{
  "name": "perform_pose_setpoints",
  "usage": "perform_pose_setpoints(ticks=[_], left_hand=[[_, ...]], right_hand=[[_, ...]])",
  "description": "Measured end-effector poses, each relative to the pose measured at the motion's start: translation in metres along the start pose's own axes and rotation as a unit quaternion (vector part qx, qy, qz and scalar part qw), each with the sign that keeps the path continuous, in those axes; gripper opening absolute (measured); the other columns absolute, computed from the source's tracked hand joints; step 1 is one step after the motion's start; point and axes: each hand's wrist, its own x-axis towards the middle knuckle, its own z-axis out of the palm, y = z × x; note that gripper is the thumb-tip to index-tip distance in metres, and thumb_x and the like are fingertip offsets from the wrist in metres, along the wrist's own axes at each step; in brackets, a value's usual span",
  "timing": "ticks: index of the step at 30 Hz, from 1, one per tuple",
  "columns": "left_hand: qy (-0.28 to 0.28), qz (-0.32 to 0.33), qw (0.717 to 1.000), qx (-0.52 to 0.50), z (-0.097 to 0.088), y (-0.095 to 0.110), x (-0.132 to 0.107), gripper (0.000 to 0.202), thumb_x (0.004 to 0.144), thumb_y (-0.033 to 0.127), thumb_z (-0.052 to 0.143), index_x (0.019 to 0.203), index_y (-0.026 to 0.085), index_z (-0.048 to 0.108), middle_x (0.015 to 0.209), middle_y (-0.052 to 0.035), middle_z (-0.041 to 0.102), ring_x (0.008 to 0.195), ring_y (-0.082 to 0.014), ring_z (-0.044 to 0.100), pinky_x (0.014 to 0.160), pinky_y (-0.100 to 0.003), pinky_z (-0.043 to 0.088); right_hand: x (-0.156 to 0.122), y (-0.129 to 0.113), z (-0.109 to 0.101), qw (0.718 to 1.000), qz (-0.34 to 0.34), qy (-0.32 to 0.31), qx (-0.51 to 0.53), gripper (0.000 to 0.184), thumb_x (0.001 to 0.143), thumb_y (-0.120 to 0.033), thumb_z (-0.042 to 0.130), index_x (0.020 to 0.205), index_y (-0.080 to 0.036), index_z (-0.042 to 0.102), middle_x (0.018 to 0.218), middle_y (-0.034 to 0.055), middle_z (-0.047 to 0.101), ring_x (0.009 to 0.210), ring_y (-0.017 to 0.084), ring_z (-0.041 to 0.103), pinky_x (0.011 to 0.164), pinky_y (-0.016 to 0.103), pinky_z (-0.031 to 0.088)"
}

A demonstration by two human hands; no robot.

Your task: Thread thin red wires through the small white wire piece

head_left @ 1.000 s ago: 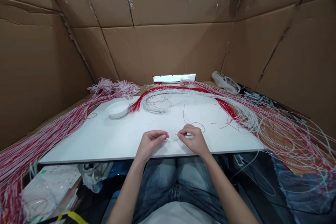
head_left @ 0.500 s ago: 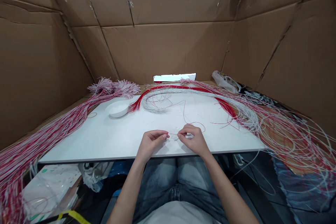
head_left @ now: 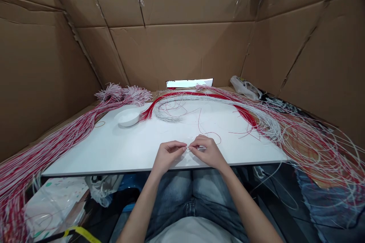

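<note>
Two hands are over the near edge of the bench (head_left: 94,159). The left hand (head_left: 168,155) and the right hand (head_left: 207,152) meet at the fingertips, both pinching one small white piece (head_left: 187,149). It is mostly hidden by the fingers and too small to identify. One thin red wire (head_left: 212,136) runs from the pinch and loops loosely across the bench toward the back.

One shallow white dish (head_left: 128,117) stands on the back left of the bench; its inside cannot be made out at this low angle. Behind the bench's middle lie one bundle of solid red wires (head_left: 182,94) and one coil of white wires (head_left: 168,115), partly overlapping. Two large bundles of red-and-white wires spill over the bench's sides: one on the left (head_left: 65,138), its tufted ends (head_left: 122,93) at the back corner, and one on the right (head_left: 310,152), its strands too tangled to count.

Cardboard walls (head_left: 182,53) surround the bench's three far sides. One plastic bag (head_left: 244,87) sits beyond the back right corner, and another (head_left: 101,191) lies below the near edge, partly cut off by shadow.
</note>
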Motion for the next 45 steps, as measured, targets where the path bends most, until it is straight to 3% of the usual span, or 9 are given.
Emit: perform_pose_setpoints(ticks=[4, 7, 11, 21, 27, 32, 34, 38, 45], left_hand=[[0.029, 0.033, 0.997, 0.060, 0.001, 0.000, 0.000, 0.029, 0.064, 0.015, 0.067, 0.093, 0.015, 0.071, 0.091, -0.0070, 0.071, 0.088, -0.0206, 0.063, 0.084, -0.033, 0.050], [0.075, 0.086, 0.976, 0.187, 0.006, -0.001, -0.001, 0.025, 0.064, 0.011, 0.060, 0.086, 0.016, 0.070, 0.091, -0.0069, 0.064, 0.089, -0.0208, 0.060, 0.084, -0.034, 0.049], [0.100, 0.113, 0.938, 0.311, 0.013, -0.004, -0.001, 0.013, 0.068, 0.014, 0.059, 0.074, 0.016, 0.070, 0.088, -0.0077, 0.059, 0.090, -0.0237, 0.059, 0.086, -0.038, 0.047], [0.074, 0.122, 0.929, 0.340, 0.014, -0.013, 0.001, 0.016, 0.075, 0.020, 0.059, 0.078, 0.016, 0.074, 0.087, -0.0088, 0.060, 0.086, -0.0229, 0.059, 0.083, -0.038, 0.047], [0.075, 0.110, 0.960, 0.245, 0.012, -0.011, 0.002, 0.013, 0.074, 0.022, 0.062, 0.073, 0.018, 0.074, 0.083, -0.0077, 0.064, 0.082, -0.0212, 0.062, 0.075, -0.032, 0.050], [0.095, 0.000, 0.995, 0.041, 0.000, -0.005, 0.001, 0.015, 0.067, 0.030, 0.073, 0.072, 0.015, 0.074, 0.073, -0.0064, 0.072, 0.071, -0.0196, 0.064, 0.066, -0.027, 0.050], [0.089, -0.042, 0.995, -0.035, -0.005, -0.002, -0.001, 0.021, 0.064, 0.031, 0.078, 0.074, 0.014, 0.075, 0.071, -0.0061, 0.073, 0.068, -0.0182, 0.065, 0.065, -0.026, 0.050], [0.063, -0.065, 0.987, -0.132, -0.010, 0.001, -0.003, 0.024, 0.059, 0.028, 0.082, 0.077, 0.014, 0.074, 0.070, -0.0057, 0.073, 0.069, -0.0158, 0.066, 0.070, -0.024, 0.051], [0.061, -0.088, 0.981, -0.159, -0.010, 0.003, -0.005, 0.026, 0.055, 0.025, 0.085, 0.076, 0.015, 0.074, 0.072, -0.0063, 0.074, 0.071, -0.0161, 0.068, 0.074, -0.025, 0.052]], right_hand=[[0.000, 0.000, -0.001, 0.998, 0.031, 0.047, 0.013, 0.012, 0.080, -0.018, 0.059, 0.072, -0.019, 0.068, 0.066, 0.0026, 0.064, 0.067, 0.015, 0.056, 0.064, 0.029, 0.044], [0.000, 0.002, -0.002, 0.993, 0.061, 0.101, 0.022, 0.012, 0.079, -0.019, 0.060, 0.070, -0.018, 0.067, 0.066, 0.0035, 0.064, 0.066, 0.016, 0.056, 0.062, 0.028, 0.044], [-0.001, 0.002, -0.002, 0.991, 0.073, 0.113, 0.024, 0.012, 0.078, -0.019, 0.059, 0.068, -0.018, 0.067, 0.065, 0.0035, 0.063, 0.066, 0.016, 0.055, 0.061, 0.028, 0.044], [0.000, 0.003, -0.002, 0.990, 0.071, 0.119, 0.031, 0.012, 0.077, -0.018, 0.060, 0.067, -0.018, 0.067, 0.065, 0.0035, 0.064, 0.065, 0.015, 0.056, 0.060, 0.027, 0.046], [-0.001, 0.003, -0.002, 0.989, 0.079, 0.121, 0.033, 0.011, 0.076, -0.019, 0.061, 0.068, -0.018, 0.068, 0.065, 0.0037, 0.064, 0.065, 0.016, 0.056, 0.060, 0.027, 0.046], [-0.001, 0.001, -0.003, 0.991, 0.066, 0.115, 0.032, 0.011, 0.076, -0.017, 0.061, 0.067, -0.019, 0.067, 0.064, 0.0030, 0.064, 0.065, 0.015, 0.056, 0.060, 0.027, 0.044], [-0.001, 0.000, -0.003, 0.992, 0.056, 0.109, 0.034, 0.012, 0.076, -0.016, 0.060, 0.066, -0.019, 0.066, 0.063, 0.0024, 0.063, 0.064, 0.015, 0.055, 0.060, 0.027, 0.044], [-0.001, -0.001, -0.003, 0.995, 0.034, 0.088, 0.040, 0.013, 0.076, -0.014, 0.060, 0.066, -0.019, 0.066, 0.063, 0.0019, 0.063, 0.063, 0.014, 0.055, 0.062, 0.028, 0.043], [-0.002, -0.001, -0.005, 0.996, 0.013, 0.071, 0.048, 0.012, 0.077, -0.016, 0.060, 0.069, -0.019, 0.068, 0.062, 0.0015, 0.062, 0.061, 0.014, 0.053, 0.059, 0.027, 0.043]])
